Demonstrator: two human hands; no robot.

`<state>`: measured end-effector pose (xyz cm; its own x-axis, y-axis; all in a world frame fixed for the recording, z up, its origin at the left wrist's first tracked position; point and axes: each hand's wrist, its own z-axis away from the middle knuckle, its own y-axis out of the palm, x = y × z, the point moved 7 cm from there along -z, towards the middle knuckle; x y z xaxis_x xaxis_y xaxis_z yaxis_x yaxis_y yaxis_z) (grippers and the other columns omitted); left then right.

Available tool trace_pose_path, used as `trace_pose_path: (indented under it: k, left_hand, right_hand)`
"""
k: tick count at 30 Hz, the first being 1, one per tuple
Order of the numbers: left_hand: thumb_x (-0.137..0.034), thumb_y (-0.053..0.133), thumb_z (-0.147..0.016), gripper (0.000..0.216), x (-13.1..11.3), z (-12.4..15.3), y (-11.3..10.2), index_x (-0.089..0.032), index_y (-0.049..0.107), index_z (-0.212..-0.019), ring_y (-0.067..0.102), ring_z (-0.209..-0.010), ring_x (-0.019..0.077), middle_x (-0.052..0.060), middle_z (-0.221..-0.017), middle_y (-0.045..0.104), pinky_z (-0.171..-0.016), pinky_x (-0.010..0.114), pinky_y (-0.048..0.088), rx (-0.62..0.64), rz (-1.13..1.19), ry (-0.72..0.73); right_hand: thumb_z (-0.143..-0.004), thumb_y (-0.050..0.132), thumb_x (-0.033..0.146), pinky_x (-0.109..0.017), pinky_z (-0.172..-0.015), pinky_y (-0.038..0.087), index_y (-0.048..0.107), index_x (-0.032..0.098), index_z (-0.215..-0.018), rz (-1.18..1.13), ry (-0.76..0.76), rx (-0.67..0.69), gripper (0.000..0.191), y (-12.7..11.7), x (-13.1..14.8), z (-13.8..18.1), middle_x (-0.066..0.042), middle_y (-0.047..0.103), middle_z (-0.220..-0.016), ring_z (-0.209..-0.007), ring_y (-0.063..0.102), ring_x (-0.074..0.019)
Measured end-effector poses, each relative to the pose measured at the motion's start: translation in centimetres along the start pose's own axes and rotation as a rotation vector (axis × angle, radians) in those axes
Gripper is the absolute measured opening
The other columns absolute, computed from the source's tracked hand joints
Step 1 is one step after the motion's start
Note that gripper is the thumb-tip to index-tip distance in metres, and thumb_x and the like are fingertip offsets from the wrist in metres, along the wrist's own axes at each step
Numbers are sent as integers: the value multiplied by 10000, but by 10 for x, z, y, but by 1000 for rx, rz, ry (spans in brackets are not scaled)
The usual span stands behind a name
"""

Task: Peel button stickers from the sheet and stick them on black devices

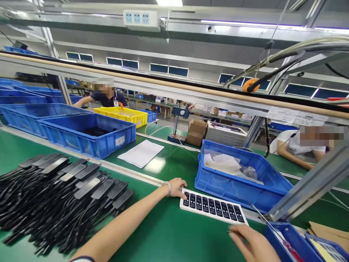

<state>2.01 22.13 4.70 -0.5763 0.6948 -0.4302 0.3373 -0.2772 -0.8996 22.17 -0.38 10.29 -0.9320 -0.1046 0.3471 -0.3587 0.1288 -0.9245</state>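
Observation:
A white sheet of black labels (215,207), printed in a row, lies on the green bench. My left hand (176,187) grips its left end, with the thumb on top and the fingers curled at the far edge. Near the sheet's right end, my right hand (252,242) is closed, slightly blurred. From its fingertips sticks the short dark tip of a thin tool (228,231); the remainder is hidden in the hand. Left of my forearm lies a pile of black cabled devices with flat rectangular housings (87,187), a few bearing pale labels.
Behind the labels stands a blue bin (237,189) with papers and plastic bags. A screwdriver (291,249) rests in a small blue tray (283,233) at right. White paper (141,153) lies beside another blue bin (89,138). Two people work beyond the metal frame.

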Motion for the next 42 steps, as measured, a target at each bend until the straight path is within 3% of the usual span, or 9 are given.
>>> trace_pose_path:
  k: [5,10,16,20,23,27,31,37,42]
  left_hand:
    - [-388,832,-554,351,12,1,3,-194,694,-812,625,-690,154,-7,-749,666,-619,214,442,-6,98,-40]
    - [-331,777,-651,255,13,0,-6,-179,682,-832,606,-663,127,-4,-779,661,-639,211,442,-137,149,-88]
    - [-181,530,-824,113,-17,22,-31,-163,625,-882,600,-696,116,4,-802,647,-664,213,452,-253,178,-42]
    - [-98,483,-798,203,-47,91,-54,-202,599,-928,574,-869,158,13,-905,650,-798,270,424,-268,116,85]
    - [-202,466,-885,152,-70,152,-48,-212,616,-909,551,-871,191,48,-954,652,-767,319,401,-196,-138,261]
    - [-316,523,-895,175,-63,199,-12,-225,655,-823,556,-832,197,49,-886,657,-693,310,410,28,-290,222]
    - [-284,644,-805,83,-52,206,5,-212,685,-814,582,-798,226,62,-796,653,-658,307,438,117,-254,149]
    - [-282,670,-797,82,-45,188,2,-242,710,-855,649,-787,143,-16,-842,715,-664,203,449,163,-92,105]
    - [-226,654,-792,67,-28,179,3,-236,720,-783,664,-665,113,-47,-720,724,-585,170,429,197,-47,-22]
  right_hand:
    - [-737,683,277,-418,-952,428,612,167,-1184,75,-34,83,466,53,15,-110,-130,590,-1217,-1131,528,-305]
    - [-725,688,299,-449,-816,462,635,142,-1121,64,-26,43,429,78,-3,-144,-145,636,-1087,-1011,574,-330]
    - [-904,448,275,-404,-880,403,626,194,-952,26,-119,-148,202,51,11,-123,-103,637,-1008,-1016,559,-262]
    - [-942,393,232,-384,-826,390,649,202,-933,60,-328,-282,258,29,66,-70,-106,660,-939,-900,577,-246]
    - [-919,409,134,-362,-774,392,656,202,-972,122,-577,-348,262,39,115,-19,-99,682,-943,-859,590,-237]
    - [-927,372,107,-329,-703,391,636,208,-849,120,-578,-173,293,90,140,10,-68,684,-867,-785,600,-216]
    - [-935,381,171,-314,-653,380,616,209,-796,80,-397,33,276,128,137,7,-54,647,-752,-717,583,-215]
    - [-877,458,218,-275,-635,352,615,197,-719,-225,-90,261,224,124,126,-20,-28,634,-703,-692,563,-186]
    - [-748,555,181,-217,-537,328,620,189,-602,-348,-53,405,161,126,128,-43,28,584,-550,-538,503,-120]
